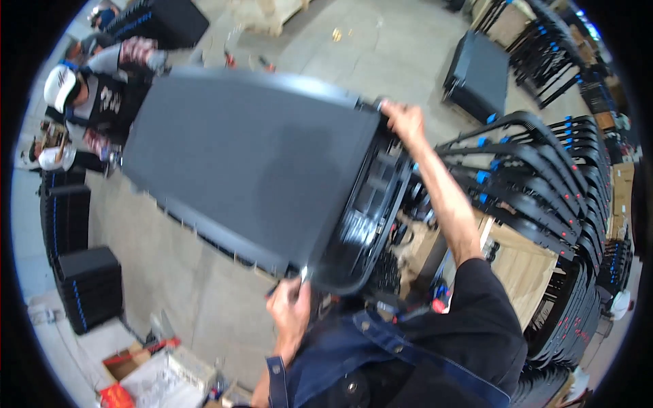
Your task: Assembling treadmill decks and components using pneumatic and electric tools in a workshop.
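Note:
A treadmill deck (252, 163) with a wide dark belt stretches across the middle of the view, raised above the floor. Its end nearest me has an exposed housing (367, 204) with parts inside. My left hand (289, 309) is closed around the near corner of the frame, beside the belt. On the opposite corner of that same end, my right hand (407, 126) grips the frame with fingers wrapped over it. A co-worker in a white cap (61, 88) stands at the far end, their gloved hands close to the deck; their exact hold is hard to make out.
Stacked black frames (544, 177) with blue pieces crowd the right side, near a wooden crate (524, 265). Another deck (479, 75) lies at the upper right. Black stacks (92, 289) stand on the left. A white box (166, 381) is at lower left.

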### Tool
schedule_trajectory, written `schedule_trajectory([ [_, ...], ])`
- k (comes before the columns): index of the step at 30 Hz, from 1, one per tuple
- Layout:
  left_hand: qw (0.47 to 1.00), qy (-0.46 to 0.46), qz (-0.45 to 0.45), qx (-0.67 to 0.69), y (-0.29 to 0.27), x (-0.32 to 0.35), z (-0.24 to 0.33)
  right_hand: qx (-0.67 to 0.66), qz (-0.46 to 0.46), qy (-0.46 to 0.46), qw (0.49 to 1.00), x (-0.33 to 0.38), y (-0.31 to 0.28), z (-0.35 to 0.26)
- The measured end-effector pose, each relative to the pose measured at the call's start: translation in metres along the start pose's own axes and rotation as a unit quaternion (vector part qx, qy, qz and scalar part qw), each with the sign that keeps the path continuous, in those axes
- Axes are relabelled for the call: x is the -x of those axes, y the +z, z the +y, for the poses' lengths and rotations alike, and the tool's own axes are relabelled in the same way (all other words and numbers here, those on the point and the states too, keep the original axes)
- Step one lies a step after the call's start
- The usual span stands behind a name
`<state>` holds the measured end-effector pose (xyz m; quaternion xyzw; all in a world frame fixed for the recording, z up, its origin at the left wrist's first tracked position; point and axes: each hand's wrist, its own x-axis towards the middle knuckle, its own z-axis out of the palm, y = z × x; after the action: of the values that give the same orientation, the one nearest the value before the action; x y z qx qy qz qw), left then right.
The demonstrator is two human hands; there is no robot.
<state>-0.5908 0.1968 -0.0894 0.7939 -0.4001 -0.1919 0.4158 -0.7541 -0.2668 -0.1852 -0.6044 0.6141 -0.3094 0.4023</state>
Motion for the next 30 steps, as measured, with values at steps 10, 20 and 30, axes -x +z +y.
schedule_trajectory([
  [10, 0.984, -0.120, -0.108, -0.074, 0.004, -0.015, -0.017, 0.037, 0.017, -0.029, 0.999, 0.012, -0.006, -0.013],
  [20, 0.930, 0.130, -0.154, -0.309, 0.005, -0.026, -0.021, -0.171, 0.142, 0.001, 0.975, 0.194, -0.026, 0.075],
  [30, 0.918, 0.208, -0.206, -0.269, 0.004, -0.039, -0.035, 0.364, -0.114, 0.105, 0.919, 0.404, 0.075, 0.275],
])
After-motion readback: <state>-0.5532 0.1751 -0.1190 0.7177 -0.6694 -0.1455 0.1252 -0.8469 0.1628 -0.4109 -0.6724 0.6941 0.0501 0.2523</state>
